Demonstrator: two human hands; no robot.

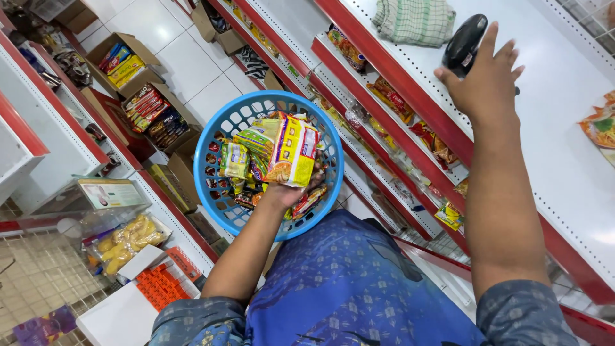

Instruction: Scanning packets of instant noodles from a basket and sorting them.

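White shelf (551, 128): checked cloth (415, 20), black scanner (464, 43) on top.

A small grocery shop: red-edged shelves (384, 77) of snack packets (392, 99), stock cartons (154, 109) on the tiled floor (186, 61).

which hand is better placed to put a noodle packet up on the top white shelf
Left, probably. The left hand already grips a yellow noodle packet over the blue basket. The right hand is busy on the black scanner on the shelf.
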